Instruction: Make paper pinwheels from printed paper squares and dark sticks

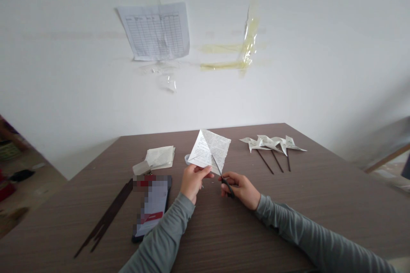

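My left hand point(194, 179) pinches the lower edge of a square sheet of printed paper point(205, 147), which is held up above the table with a crease running across it. In my right hand point(240, 187) is a pair of scissors point(227, 185) with dark handles. Its blades lie over the paper's lower right corner and point toward the middle of the sheet. Part of the handles is hidden by my fingers. A small white roll point(187, 160), perhaps tape, sits partly behind the paper.
Paper pinwheels point(272, 144) on dark sticks lie on the table point(314, 204) at the right. Toward the left are a stack of paper squares point(160, 156), a pale small box point(141, 167), a bundle of dark sticks point(110, 211) and a phone point(153, 209). A wall rises behind.
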Demonstrator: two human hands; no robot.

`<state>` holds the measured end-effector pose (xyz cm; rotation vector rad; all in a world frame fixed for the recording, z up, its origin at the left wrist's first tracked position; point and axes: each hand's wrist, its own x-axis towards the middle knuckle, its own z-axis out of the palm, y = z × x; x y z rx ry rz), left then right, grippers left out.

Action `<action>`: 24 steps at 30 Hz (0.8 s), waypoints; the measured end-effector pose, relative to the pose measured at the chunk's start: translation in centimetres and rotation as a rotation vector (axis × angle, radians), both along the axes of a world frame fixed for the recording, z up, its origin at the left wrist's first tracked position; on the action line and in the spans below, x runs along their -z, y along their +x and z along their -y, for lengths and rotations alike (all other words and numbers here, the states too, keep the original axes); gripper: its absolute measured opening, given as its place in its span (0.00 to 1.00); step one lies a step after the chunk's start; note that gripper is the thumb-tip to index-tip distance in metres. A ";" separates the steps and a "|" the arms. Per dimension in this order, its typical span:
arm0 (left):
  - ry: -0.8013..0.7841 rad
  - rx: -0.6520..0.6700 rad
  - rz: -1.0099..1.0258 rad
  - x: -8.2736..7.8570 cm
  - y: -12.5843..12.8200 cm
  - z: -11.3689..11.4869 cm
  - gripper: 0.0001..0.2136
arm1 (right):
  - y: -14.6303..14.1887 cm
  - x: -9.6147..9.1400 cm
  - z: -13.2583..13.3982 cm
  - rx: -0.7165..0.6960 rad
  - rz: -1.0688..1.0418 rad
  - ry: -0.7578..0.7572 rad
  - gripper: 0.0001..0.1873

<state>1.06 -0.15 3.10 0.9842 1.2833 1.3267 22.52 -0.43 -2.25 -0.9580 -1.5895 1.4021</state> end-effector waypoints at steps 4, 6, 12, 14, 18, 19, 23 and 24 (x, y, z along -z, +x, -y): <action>0.007 -0.007 0.011 0.1 0.1 0.1 0.11 | -0.1 -0.4 0.2 0.012 0.009 0.015 0.34; 0.013 -0.009 0.009 0.1 0.0 0.1 0.12 | -0.1 -0.5 0.3 0.015 0.008 0.021 0.34; 0.027 -0.031 0.014 0.3 0.0 -0.1 0.13 | 0.0 -0.2 0.1 0.000 0.016 0.018 0.36; 0.044 -0.050 0.025 0.4 -0.1 -0.2 0.14 | 0.2 -0.1 0.1 -0.008 0.022 0.020 0.35; 0.090 -0.108 0.025 0.6 -0.5 -0.4 0.16 | 0.8 0.0 -0.1 -0.052 0.063 0.058 0.34; 0.104 -0.123 0.018 0.7 -0.7 -0.5 0.17 | 1.0 0.1 -0.2 -0.055 0.082 0.080 0.34; 0.146 -0.157 -0.037 0.9 -1.2 -0.8 0.15 | 1.5 0.7 -0.7 0.133 0.159 0.233 0.26; 0.150 -0.158 -0.049 1.0 -1.3 -0.8 0.14 | 1.6 0.8 -0.9 0.218 0.168 0.271 0.25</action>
